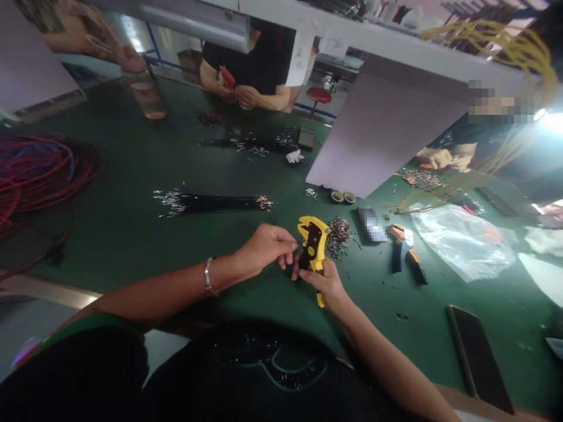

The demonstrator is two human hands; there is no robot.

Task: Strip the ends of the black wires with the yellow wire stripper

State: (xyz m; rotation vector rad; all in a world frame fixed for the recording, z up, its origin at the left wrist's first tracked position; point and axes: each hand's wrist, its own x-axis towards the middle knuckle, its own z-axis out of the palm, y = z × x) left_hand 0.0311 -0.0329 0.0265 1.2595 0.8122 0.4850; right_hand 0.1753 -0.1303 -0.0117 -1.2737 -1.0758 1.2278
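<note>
My right hand (323, 276) is wrapped round the handles of a yellow and black wire stripper (313, 243), its head pointing up and away from me. Close to the tool's left side, my left hand (270, 247) pinches something small and dark at its jaws, too small to make out. Beyond my left hand lies a bundle of black wires (215, 203) with bright metal tips at the left and copper-coloured ends at the right. A heap of small metal terminals (338, 233) sits just right of the stripper.
Right of the terminals are an orange and blue hand tool (407, 249), a clear plastic bag (466, 240) and a phone (479, 357). Red and blue wire coils (35, 176) lie at the left. A grey panel (387, 123) stands upright; co-workers' hands (246, 95) are across the table.
</note>
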